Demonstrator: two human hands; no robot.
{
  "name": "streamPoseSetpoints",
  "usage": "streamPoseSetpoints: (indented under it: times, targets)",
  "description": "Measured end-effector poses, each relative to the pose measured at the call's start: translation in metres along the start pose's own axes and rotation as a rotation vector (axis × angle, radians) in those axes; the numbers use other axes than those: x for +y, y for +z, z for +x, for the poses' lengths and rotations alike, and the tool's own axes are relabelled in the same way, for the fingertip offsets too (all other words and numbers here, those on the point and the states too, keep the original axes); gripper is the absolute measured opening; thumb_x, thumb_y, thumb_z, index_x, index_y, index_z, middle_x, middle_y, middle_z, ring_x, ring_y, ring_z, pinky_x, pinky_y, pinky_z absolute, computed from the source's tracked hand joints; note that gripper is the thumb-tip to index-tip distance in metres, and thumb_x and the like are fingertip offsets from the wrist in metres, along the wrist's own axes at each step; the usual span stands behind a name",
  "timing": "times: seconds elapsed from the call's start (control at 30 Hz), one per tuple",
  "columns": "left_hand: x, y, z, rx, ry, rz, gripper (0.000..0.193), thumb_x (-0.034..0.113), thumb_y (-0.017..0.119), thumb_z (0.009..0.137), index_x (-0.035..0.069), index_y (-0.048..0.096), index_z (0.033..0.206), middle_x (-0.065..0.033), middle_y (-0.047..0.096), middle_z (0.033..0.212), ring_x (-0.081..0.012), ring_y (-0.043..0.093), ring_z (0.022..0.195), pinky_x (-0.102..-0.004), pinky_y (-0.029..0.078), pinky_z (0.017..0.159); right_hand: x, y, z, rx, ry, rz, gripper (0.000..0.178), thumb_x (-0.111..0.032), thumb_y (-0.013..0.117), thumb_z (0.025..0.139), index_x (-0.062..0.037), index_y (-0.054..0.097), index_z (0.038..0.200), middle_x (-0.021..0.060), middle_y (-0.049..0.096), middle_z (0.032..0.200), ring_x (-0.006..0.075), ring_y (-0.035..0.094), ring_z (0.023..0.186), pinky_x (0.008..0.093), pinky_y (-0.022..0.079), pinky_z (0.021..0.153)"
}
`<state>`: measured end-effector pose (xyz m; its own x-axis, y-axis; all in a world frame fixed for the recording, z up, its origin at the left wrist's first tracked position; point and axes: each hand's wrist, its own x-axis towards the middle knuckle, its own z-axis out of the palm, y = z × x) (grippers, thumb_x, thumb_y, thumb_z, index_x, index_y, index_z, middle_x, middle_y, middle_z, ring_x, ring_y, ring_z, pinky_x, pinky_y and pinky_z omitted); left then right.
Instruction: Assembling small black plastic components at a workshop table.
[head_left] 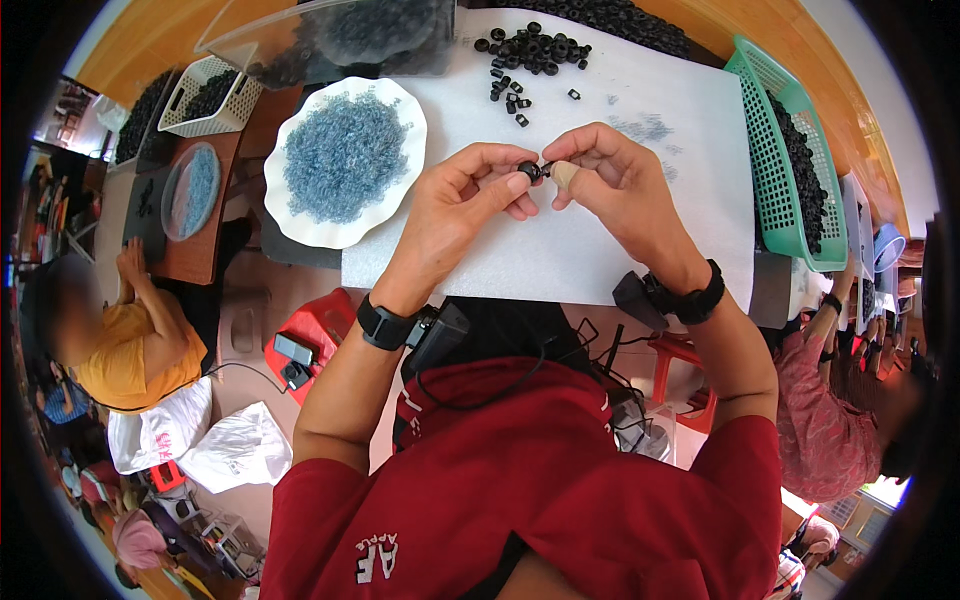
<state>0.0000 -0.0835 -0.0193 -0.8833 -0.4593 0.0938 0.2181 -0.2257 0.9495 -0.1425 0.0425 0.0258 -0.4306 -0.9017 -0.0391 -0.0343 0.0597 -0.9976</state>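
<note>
Over a white sheet my hands meet, fingertips close together. My left hand pinches a small round black plastic piece between thumb and fingers. Against its side, my right hand pinches a smaller black piece, partly covered by the fingers. A tan wrap covers the right thumb tip. Beyond my hands lies a loose pile of black round pieces, with several small black blocks nearer. Left of my left hand, a white scalloped plate holds a heap of tiny bluish, spring-like pieces.
A green basket of black parts borders the sheet's right side. A clear bin stands at the back left, near a white basket. Tiny grey pieces lie scattered on the sheet. People sit at both sides.
</note>
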Motion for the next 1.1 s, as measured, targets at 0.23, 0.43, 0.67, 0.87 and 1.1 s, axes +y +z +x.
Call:
streamPoseSetpoints:
  times: [0.23,0.43,0.67,0.87,1.1]
  targets:
    - [-0.002,-0.001,0.0,0.001,0.001,0.002,0.024,0.007,0.06,0.092,-0.003,0.061,0.114,-0.0106,0.067,0.096,-0.0145,0.066,0.08,-0.0257,0.054,0.072,0.01,0.002,0.0,-0.012,-0.047,-0.044,0.018,-0.005,0.058,0.089,0.0023,0.06,0.105,0.0053,0.062,0.093,0.0092,0.059,0.079,0.0229,0.049,0.069]
    - [-0.002,0.001,0.001,0.016,0.019,-0.027,0.023,0.007,0.061,0.093,-0.003,0.061,0.113,-0.011,0.067,0.095,-0.0147,0.067,0.078,-0.0249,0.055,0.071,0.01,0.004,0.001,-0.022,-0.067,-0.061,0.018,-0.007,0.059,0.092,0.0026,0.06,0.107,0.0068,0.064,0.095,0.0097,0.06,0.081,0.0233,0.051,0.07]
    - [-0.006,0.003,0.001,0.085,0.077,0.051,0.023,0.003,0.063,0.09,-0.004,0.062,0.112,-0.0098,0.068,0.091,-0.0134,0.067,0.079,-0.0243,0.055,0.072,0.007,0.012,0.003,0.062,-0.027,-0.018,0.019,-0.007,0.059,0.093,0.0048,0.059,0.108,0.0096,0.066,0.092,0.0103,0.062,0.079,0.023,0.053,0.069]
    - [-0.01,0.007,-0.001,0.15,0.125,0.147,0.024,-0.001,0.063,0.088,-0.004,0.063,0.111,-0.0086,0.069,0.09,-0.0123,0.067,0.08,-0.0235,0.055,0.072,0.011,0.016,0.005,0.092,-0.032,0.06,0.018,-0.005,0.06,0.092,0.0053,0.059,0.106,0.0096,0.066,0.089,0.0108,0.064,0.077,0.0214,0.052,0.069]
    - [-0.016,0.008,0.0,0.197,0.174,0.175,0.027,-0.002,0.064,0.086,-0.004,0.06,0.113,-0.0095,0.067,0.094,-0.0124,0.067,0.081,-0.024,0.055,0.072,0.009,0.017,0.005,0.119,-0.041,-0.042,0.02,-0.007,0.061,0.092,0.0039,0.061,0.108,0.0079,0.067,0.089,0.0103,0.063,0.078,0.0228,0.052,0.071]
